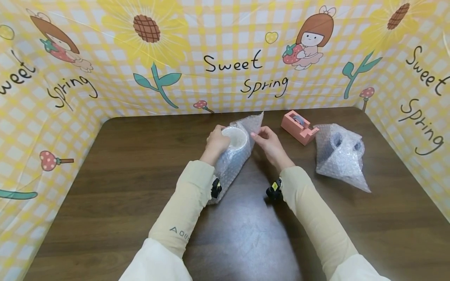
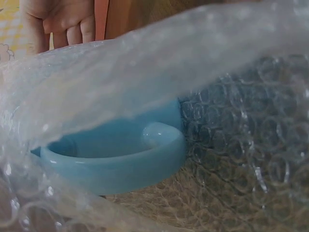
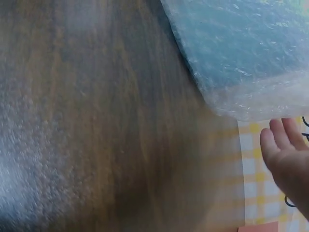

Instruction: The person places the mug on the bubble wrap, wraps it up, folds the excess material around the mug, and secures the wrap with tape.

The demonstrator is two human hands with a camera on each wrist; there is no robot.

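A light blue mug [image 2: 116, 169] with a white inside stands mid-table, its round opening facing up. Bubble wrap [image 1: 230, 168] lies about it, one part trailing toward the near side and a corner sticking up at the far right. From the left, my left hand [image 1: 216, 143] grips the mug's rim, thumb at the opening. On the other side my right hand [image 1: 270, 146] pinches the raised edge of the wrap between thumb and fingers. The mug's handle shows through a gap in the wrap in the left wrist view.
Behind my right hand sits a pink tape dispenser [image 1: 299, 128] with a roll in it. Farther right lies another bubble-wrapped bundle [image 1: 341, 156], close to the dispenser. A yellow checked cloth [image 1: 225, 47] hangs round the back and sides of the brown table [image 1: 123, 187].
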